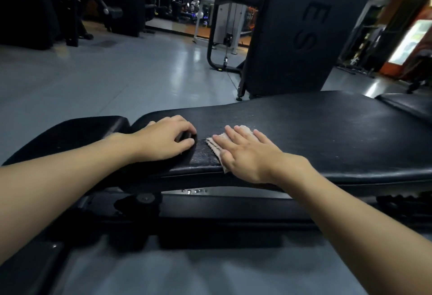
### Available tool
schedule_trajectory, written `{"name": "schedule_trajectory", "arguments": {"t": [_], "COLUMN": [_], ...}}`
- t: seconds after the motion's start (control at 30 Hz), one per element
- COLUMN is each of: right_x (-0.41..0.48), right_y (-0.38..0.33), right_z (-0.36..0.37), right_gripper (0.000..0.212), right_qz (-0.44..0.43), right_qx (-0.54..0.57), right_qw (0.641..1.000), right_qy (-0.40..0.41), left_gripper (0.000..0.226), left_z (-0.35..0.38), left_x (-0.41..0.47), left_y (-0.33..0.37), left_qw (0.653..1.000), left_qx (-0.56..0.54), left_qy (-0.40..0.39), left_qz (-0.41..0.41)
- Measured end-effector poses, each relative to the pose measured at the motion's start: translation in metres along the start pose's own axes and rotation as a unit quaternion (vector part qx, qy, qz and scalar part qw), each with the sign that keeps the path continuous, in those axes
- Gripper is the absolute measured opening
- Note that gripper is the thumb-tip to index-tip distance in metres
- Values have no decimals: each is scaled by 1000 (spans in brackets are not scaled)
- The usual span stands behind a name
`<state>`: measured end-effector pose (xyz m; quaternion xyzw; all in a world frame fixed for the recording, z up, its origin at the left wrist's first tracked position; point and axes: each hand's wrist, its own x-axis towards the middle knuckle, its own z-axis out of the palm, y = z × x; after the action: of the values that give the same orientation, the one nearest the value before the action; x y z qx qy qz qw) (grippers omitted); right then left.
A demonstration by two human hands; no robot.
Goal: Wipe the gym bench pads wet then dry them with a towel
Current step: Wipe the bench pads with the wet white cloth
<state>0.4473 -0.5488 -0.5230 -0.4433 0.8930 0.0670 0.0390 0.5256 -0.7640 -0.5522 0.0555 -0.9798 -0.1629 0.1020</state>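
Our right hand point(245, 154), fingers straight, presses the cloth point(244, 129) onto the bench pad point(327, 131). Our left hand point(161, 141) curls; we cannot tell around what.

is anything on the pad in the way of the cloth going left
Yes: the left hand rests on the bench pad just left of the cloth under the right hand. Rightward, nothing visible blocks it.

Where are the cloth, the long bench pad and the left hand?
cloth point(214, 146): head view, on its exposed left corner.
long bench pad point(327, 135): head view, on its bare top surface.
left hand point(161, 139): head view, on the back of the hand.
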Motion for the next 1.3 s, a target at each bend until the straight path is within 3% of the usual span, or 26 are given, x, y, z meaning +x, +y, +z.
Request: {"name": "schedule_trajectory", "arguments": {"t": [0.43,0.6,0.7,0.77,0.9,1.1,1.2,1.3], "right_x": [-105,-141,-155,-158,-160,-134,-114,-93], "right_y": [205,270,289,284,238,152,109,71], "right_z": [-24,-28,-22,-13,0,15,24,31], "right_gripper": [54,56,72,80,55,54,69,64], "right_qz": [229,316,354,369,375,291,226,162], "right_qx": [-3,17,53,63,48,-37,-61,-56], "right_qw": [973,948,929,917,913,942,956,967], "right_qy": [-1,40,93,134,153,161,177,188], "left_gripper": [44,44,52,62,56,44,34,37], "left_z": [44,56,56,55,53,46,38,28], "left_x": [67,78,81,80,78,66,56,41], "left_y": [184,215,213,211,203,174,156,131], "left_qw": [985,984,983,982,978,971,970,977], "left_qx": [-30,-26,-28,-34,-54,-99,-96,-89], "left_qy": [-10,-3,-10,-11,-12,-17,0,11], "left_qz": [167,179,179,184,203,217,222,194]}}
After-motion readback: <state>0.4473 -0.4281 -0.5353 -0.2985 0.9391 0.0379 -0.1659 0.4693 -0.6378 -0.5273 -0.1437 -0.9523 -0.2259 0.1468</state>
